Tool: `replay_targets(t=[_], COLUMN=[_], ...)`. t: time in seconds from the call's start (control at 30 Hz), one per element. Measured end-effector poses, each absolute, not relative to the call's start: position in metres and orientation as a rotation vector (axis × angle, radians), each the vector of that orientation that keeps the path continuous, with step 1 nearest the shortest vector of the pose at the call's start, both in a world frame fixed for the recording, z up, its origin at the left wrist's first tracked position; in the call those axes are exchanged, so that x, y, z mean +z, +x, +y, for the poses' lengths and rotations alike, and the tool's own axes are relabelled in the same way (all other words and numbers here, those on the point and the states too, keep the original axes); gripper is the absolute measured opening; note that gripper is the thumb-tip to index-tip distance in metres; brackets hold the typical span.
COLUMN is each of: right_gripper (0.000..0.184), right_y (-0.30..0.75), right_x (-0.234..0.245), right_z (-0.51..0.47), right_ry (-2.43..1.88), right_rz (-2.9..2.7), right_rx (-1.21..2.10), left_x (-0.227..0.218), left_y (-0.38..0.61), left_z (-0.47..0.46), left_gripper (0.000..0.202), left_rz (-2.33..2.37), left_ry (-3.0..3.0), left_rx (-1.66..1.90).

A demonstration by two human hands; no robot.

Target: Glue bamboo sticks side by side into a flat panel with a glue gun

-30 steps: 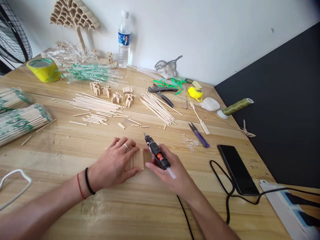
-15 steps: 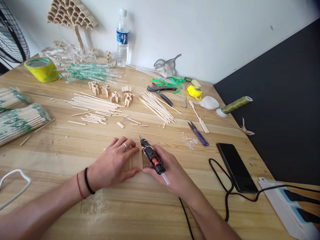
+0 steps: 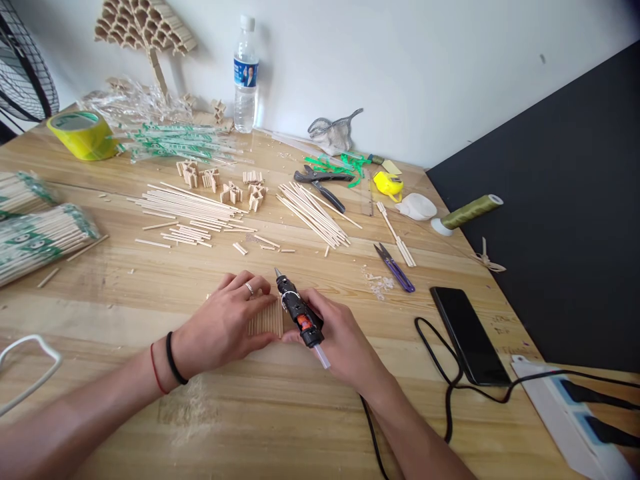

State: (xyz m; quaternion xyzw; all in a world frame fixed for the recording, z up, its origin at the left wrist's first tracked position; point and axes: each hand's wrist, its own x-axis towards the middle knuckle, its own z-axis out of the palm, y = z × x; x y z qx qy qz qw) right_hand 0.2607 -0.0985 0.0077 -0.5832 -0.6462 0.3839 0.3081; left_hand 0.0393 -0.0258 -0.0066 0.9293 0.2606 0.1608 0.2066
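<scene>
A small flat panel of short wooden sticks (image 3: 267, 319) lies on the wooden table (image 3: 300, 413). My left hand (image 3: 223, 327) rests flat on top of it with the fingers spread, a ring on one finger. My right hand (image 3: 340, 340) is closed round a black hot glue gun (image 3: 298, 309), whose nozzle points away from me along the panel's right edge. The right thumb touches the panel's near right corner. A clear glue stick pokes out of the gun's back end.
Loose long sticks (image 3: 315, 213) and short cut pieces (image 3: 193, 210) lie further back. Purple snips (image 3: 395, 267), black pliers (image 3: 323, 183), a phone (image 3: 467, 333), a black cable (image 3: 450, 393), a power strip (image 3: 585, 413), a thread spool (image 3: 467, 212), yellow tape (image 3: 83, 133) and a water bottle (image 3: 245, 77) surround the work.
My right hand has slid the glue gun leftward, up against the right edge of the stick panel. The left hand has stayed on the panel.
</scene>
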Motion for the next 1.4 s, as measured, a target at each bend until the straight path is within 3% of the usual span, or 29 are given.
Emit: replay_targets(t=[1.4], right_gripper=[0.010], right_y=[0.264], right_x=[-0.008], right_z=[-0.099], right_ry=[-1.676], right_rz=[-1.621], right_rx=[0.901], left_x=[-0.008], left_y=[0.038], left_z=[-0.021], left_gripper=[0.041], left_rz=[0.643], left_ry=[2.663], left_rx=[0.463])
